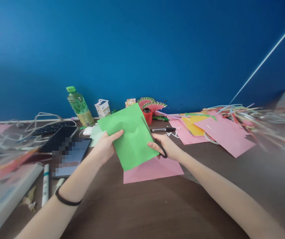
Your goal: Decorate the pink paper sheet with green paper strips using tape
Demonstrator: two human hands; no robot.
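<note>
A green sheet of paper [131, 136] is held up over the table, tilted. My left hand [106, 144] grips its left edge, thumb on the front and the other fingers mostly behind it. Black-handled scissors [161, 148] are in my right hand [166, 146], their blades lying along the sheet's right edge. My right thumb rests at the lower right corner of the green sheet. Whether the blades have cut into it I cannot tell. Beneath, a pink sheet [152, 171] lies on the table, partly covered by the green one.
To the left stand a green-capped bottle [80, 108], two phones [73, 159] and a white marker [45, 184]. Behind the paper are a red cylinder [147, 117] and folded paper fans [154, 105]. A black pen [162, 129], pink sheets [225, 132] and tangled strips [254, 122] lie to the right.
</note>
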